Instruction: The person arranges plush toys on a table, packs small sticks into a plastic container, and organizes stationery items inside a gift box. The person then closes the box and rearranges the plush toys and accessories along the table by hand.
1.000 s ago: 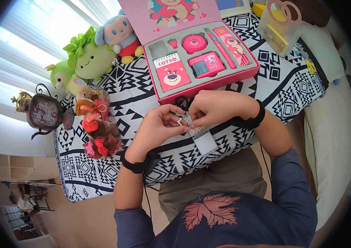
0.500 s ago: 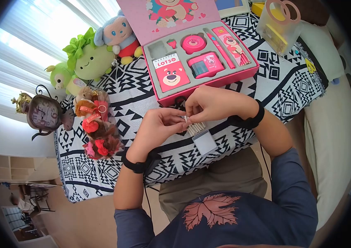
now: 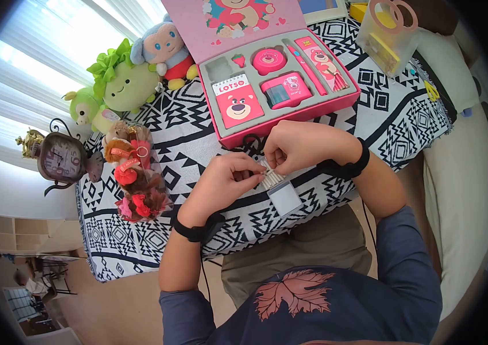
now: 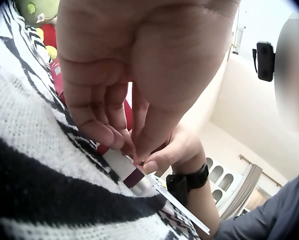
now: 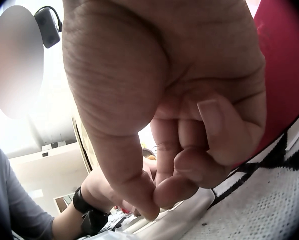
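You are pinching narrowly with left hand (image 3: 222, 180) and right hand (image 3: 301, 147) at white sticks (image 3: 271, 180) lying near the head view's centre; whether either is gripping one, I cannot tell.

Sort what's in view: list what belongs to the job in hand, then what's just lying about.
In the job, it seems:
left hand
right hand
white sticks at the fingertips
small open box with the sticks

Apparently just lying about:
pink gift set
plush toys
clock
clear-wrapped red and brown bundle
bag with round handles
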`<control>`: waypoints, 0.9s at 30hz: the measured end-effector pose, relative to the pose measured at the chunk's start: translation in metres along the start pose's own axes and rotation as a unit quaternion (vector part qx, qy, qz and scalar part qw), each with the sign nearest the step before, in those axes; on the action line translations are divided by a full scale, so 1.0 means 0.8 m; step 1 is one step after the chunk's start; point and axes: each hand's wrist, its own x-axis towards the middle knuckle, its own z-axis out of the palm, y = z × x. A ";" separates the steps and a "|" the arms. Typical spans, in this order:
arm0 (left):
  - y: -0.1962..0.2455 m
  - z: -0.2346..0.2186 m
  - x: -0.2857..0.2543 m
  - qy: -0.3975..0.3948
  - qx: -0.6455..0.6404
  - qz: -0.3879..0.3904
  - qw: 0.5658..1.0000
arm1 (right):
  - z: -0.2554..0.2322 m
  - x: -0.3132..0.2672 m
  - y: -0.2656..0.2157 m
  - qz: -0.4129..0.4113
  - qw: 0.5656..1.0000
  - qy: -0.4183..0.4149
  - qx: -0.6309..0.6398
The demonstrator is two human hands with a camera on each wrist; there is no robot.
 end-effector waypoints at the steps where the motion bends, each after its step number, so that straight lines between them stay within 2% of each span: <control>1: -0.002 0.002 0.000 -0.006 0.017 0.038 0.999 | -0.001 0.000 -0.001 0.001 1.000 -0.001 0.000; 2: -0.002 0.002 0.001 -0.012 0.034 0.077 0.996 | -0.001 0.000 -0.003 0.001 1.000 -0.001 -0.001; 5: 0.005 0.002 -0.001 -0.023 0.063 0.056 0.996 | -0.002 -0.001 -0.004 0.009 1.000 0.008 -0.013; 9: 0.004 0.003 -0.001 -0.016 0.070 0.071 0.995 | 0.000 0.000 0.005 -0.002 1.000 -0.001 -0.010; 12: 0.004 0.002 -0.001 0.030 0.029 0.052 0.998 | -0.001 -0.001 0.003 -0.020 1.000 0.003 0.001; 14: -0.004 -0.002 0.000 0.093 -0.007 -0.063 0.994 | -0.006 -0.004 -0.002 -0.013 1.000 0.002 -0.022; 15: -0.010 -0.002 0.001 0.102 -0.033 -0.070 0.992 | -0.008 -0.006 -0.004 -0.013 1.000 0.002 -0.022; 16: -0.008 -0.002 0.002 0.102 -0.033 -0.071 0.992 | -0.011 -0.009 -0.005 -0.015 0.998 -0.042 -0.042; 17: -0.002 -0.001 0.003 0.100 -0.035 -0.108 0.988 | -0.012 -0.011 -0.006 -0.016 0.994 -0.086 -0.062; 18: 0.001 0.000 0.003 0.097 -0.037 -0.145 0.984 | -0.012 -0.012 -0.009 -0.016 0.994 -0.087 -0.062; 21: -0.005 0.002 0.005 0.071 0.028 -0.107 0.991 | -0.008 -0.012 -0.012 -0.018 0.983 -0.135 -0.125; 25: -0.013 -0.001 0.005 0.047 -0.001 -0.085 0.995 | -0.002 -0.010 0.000 -0.056 0.985 -0.088 -0.134; 27: -0.016 -0.003 0.003 0.052 -0.065 -0.111 0.990 | -0.002 -0.009 -0.003 -0.069 0.986 -0.078 -0.129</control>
